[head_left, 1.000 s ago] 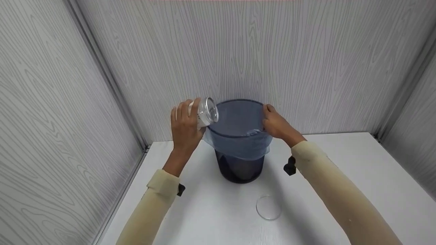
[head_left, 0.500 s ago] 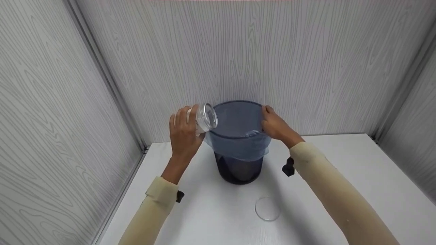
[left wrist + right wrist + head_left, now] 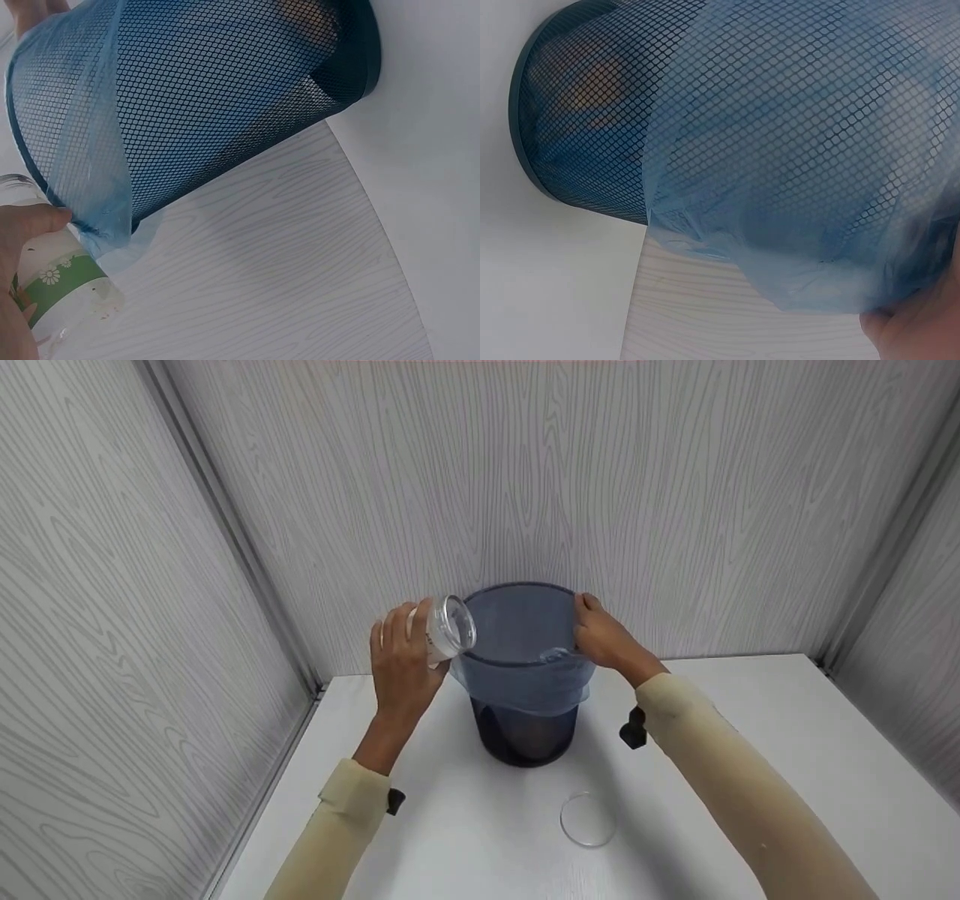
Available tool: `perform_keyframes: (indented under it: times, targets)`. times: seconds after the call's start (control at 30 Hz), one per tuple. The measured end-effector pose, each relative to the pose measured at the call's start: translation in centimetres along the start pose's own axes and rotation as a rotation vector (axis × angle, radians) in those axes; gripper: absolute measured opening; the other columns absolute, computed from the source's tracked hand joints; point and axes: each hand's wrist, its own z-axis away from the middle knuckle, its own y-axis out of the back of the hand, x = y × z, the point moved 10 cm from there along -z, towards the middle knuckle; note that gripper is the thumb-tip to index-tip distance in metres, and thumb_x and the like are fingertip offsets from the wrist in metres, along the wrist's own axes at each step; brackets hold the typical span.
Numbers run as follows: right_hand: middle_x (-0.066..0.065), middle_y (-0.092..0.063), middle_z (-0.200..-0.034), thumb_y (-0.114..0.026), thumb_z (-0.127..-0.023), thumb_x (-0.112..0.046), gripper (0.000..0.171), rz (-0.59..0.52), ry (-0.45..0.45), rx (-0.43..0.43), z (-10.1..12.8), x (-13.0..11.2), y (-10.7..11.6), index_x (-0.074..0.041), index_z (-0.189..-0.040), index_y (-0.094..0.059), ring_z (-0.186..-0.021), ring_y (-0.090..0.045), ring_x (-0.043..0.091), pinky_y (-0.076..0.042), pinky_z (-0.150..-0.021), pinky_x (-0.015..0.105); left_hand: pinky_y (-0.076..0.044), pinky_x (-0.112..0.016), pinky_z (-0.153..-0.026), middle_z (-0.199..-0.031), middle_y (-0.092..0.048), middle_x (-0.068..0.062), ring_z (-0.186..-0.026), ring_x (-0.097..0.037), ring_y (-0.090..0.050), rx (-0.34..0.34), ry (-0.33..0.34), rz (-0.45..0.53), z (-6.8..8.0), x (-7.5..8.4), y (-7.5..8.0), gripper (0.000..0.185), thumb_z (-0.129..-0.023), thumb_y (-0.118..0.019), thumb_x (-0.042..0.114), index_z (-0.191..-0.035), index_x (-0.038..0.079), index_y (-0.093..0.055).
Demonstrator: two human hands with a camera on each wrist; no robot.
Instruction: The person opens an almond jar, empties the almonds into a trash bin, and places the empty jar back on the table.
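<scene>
My left hand [image 3: 401, 660] is raised, fingers wrapped around a clear jar [image 3: 446, 628] tipped sideways, its open mouth at the left rim of the mesh bin [image 3: 525, 720]. My right hand [image 3: 607, 639] grips the bin's right rim over the blue liner [image 3: 525, 690]. The bin stands on the white table [image 3: 750, 720].

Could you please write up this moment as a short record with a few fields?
Left hand: grips a clear plastic jar with a green flowered label, tipped on its side, mouth toward the bin.
Right hand: holds the rim of the dark mesh waste bin.
Liner: translucent blue plastic bag folded over the rim.
Table: white tabletop, with a round clear lid lying flat in front of the bin.
Surroundings: grey wood-grain wall panels.
</scene>
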Motion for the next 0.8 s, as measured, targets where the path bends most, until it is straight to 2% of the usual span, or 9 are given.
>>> perform_keyframes:
  times: [0.5, 0.8]
  targets:
    - [0.028, -0.005, -0.165, -0.025, -0.1, -0.012, 0.064, -0.019, -0.032, -0.001, 0.1, 0.3, -0.1, 0.01, -0.157, -0.005, -0.154, -0.008, 0.038, -0.012, -0.124, 0.048, -0.035, -0.052, -0.112, -0.136, -0.054, -0.013, -0.13, -0.03, -0.05, 0.003, 0.031, 0.066, 0.8, 0.0, 0.3, 0.092, -0.069, -0.093, 0.021, -0.147, 0.012, -0.046]
    - [0.029, -0.003, -0.165, -0.022, -0.099, -0.012, 0.064, 0.019, -0.031, -0.03, -0.2, 0.3, -0.4, 0.012, -0.156, -0.005, -0.154, -0.007, 0.04, -0.012, -0.124, 0.048, -0.037, -0.05, -0.11, -0.136, -0.055, -0.012, -0.128, -0.03, -0.051, 0.018, 0.042, 0.086, 1.4, -0.1, 0.5, 0.094, -0.067, -0.095, 0.021, -0.147, 0.013, -0.047]
